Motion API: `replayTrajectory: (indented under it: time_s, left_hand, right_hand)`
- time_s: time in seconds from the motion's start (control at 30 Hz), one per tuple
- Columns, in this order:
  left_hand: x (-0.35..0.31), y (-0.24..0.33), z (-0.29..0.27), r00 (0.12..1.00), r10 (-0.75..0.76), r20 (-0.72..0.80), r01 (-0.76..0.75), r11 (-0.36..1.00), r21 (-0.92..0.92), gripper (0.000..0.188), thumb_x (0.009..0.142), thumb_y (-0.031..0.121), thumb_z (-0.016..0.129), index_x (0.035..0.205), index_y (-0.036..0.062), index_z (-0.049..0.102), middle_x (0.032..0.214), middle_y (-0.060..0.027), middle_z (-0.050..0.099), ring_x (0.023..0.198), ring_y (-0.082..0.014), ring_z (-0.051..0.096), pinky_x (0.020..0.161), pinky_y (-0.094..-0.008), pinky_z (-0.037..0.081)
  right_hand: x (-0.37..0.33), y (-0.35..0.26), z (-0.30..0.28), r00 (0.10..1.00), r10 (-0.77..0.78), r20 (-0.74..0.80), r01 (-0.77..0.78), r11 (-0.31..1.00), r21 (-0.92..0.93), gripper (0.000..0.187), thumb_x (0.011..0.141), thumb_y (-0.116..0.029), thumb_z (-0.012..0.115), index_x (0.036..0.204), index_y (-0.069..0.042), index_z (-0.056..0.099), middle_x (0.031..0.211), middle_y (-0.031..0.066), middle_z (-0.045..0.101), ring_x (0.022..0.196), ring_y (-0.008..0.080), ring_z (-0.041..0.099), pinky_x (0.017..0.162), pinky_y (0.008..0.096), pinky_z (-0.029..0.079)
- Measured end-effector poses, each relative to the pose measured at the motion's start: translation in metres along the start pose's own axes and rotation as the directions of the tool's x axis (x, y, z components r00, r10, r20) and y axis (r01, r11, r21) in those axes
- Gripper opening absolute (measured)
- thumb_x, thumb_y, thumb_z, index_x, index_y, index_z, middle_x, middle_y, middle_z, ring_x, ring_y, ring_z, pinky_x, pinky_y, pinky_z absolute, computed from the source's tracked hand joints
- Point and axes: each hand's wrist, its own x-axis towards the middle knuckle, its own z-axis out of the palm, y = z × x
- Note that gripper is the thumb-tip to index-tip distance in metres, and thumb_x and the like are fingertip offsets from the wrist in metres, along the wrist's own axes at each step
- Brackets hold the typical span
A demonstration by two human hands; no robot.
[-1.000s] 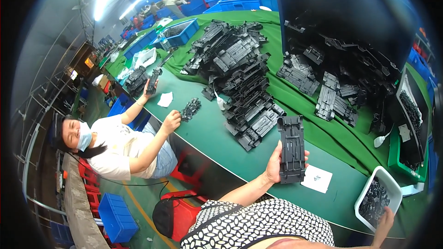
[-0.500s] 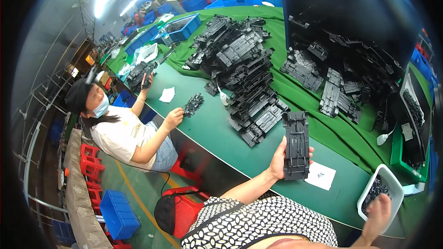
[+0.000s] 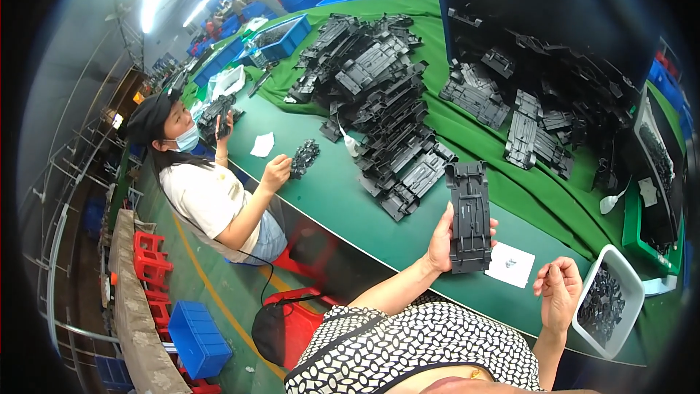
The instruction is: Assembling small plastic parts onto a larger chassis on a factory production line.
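My left hand (image 3: 440,242) grips a long black moulded plastic part (image 3: 469,217), shaped like a toy car chassis, and holds it upright above the table edge. Its thumb lies along the left side and the fingertips show at the right. At the lower right my right hand (image 3: 560,290) is raised with thumb and fingertips pinched together. Whatever is between them is too small to make out. Beside that hand stands a white plastic bin (image 3: 633,277) with many small black parts (image 3: 602,305). A white paper (image 3: 510,265) with a small smear lies between my hands.
A big heap of similar black parts (image 3: 386,95) covers the green table (image 3: 343,208). More lie on green cloth (image 3: 543,186) at the right. A white squeeze bottle (image 3: 350,144) leans by the heap. At left a co-worker (image 3: 219,190) handles black pieces. A green crate (image 3: 633,237) stands far right.
My right hand has moved left and up from over the white bin, its fingers now pinched. The black part stays in my left hand. The co-worker's head has turned and shifted right.
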Motion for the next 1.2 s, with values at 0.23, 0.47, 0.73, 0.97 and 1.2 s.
replayTrajectory:
  time_s: [0.23, 0.47, 0.73, 0.97, 1.2]
  left_hand:
    - [0.011, 0.001, 0.0, 0.997, -0.059, -0.057, 0.059, 0.998, -0.001, 0.085, 0.084, 0.07, 0.033, 0.118, -0.0056, 0.05, 0.108, -0.0202, 0.061, 0.093, -0.0324, 0.061, 0.087, -0.0479, 0.047]
    - [0.004, 0.009, -0.003, 0.993, 0.11, -0.04, -0.102, 0.982, 0.16, 0.064, 0.092, 0.059, 0.032, 0.129, 0.0083, 0.044, 0.117, -0.0174, 0.057, 0.096, -0.0289, 0.06, 0.09, -0.0577, 0.042]
    - [0.007, 0.002, -0.012, 0.997, 0.049, 0.051, -0.059, 0.977, 0.207, 0.062, 0.093, 0.057, 0.031, 0.132, 0.0094, 0.042, 0.121, -0.0168, 0.054, 0.101, -0.0284, 0.058, 0.093, -0.0579, 0.04]
    - [0.007, 0.003, -0.012, 0.998, 0.062, 0.02, -0.065, 0.97, 0.235, 0.065, 0.092, 0.058, 0.032, 0.131, 0.0072, 0.042, 0.122, -0.0163, 0.053, 0.102, -0.0278, 0.058, 0.094, -0.0563, 0.041]
    - [0.004, 0.003, -0.013, 0.998, 0.049, 0.029, -0.054, 0.978, 0.201, 0.069, 0.091, 0.059, 0.034, 0.13, 0.0022, 0.04, 0.12, -0.0154, 0.053, 0.104, -0.0276, 0.057, 0.096, -0.0545, 0.039]
  right_hand:
    - [0.007, -0.005, -0.006, 0.979, 0.06, -0.194, -0.054, 0.998, 0.032, 0.01, 0.091, -0.006, 0.051, 0.098, 0.001, 0.052, 0.074, 0.0076, 0.057, 0.059, 0.014, 0.055, 0.053, 0.0255, 0.045]
    - [0.009, -0.014, -0.027, 0.981, -0.044, -0.19, 0.084, 0.975, 0.205, 0.027, 0.091, -0.004, 0.054, 0.115, 0.005, 0.046, 0.095, 0.0168, 0.062, 0.08, 0.0212, 0.065, 0.071, 0.0302, 0.055]
    - [-0.003, -0.004, -0.043, 0.961, -0.029, -0.275, 0.11, 0.953, 0.284, 0.027, 0.09, -0.002, 0.055, 0.115, 0.004, 0.047, 0.098, 0.0173, 0.062, 0.083, 0.0221, 0.065, 0.075, 0.0312, 0.055]
    - [-0.003, 0.008, -0.05, 0.959, 0.018, -0.284, 0.088, 0.93, 0.357, 0.024, 0.09, -0.003, 0.053, 0.112, 0.006, 0.049, 0.102, 0.0183, 0.061, 0.088, 0.0226, 0.065, 0.079, 0.0313, 0.055]
    - [-0.005, 0.01, -0.05, 0.948, 0.104, -0.299, 0.05, 0.883, 0.467, 0.027, 0.092, -0.005, 0.049, 0.116, 0.007, 0.048, 0.103, 0.0187, 0.061, 0.093, 0.0242, 0.064, 0.082, 0.031, 0.054]
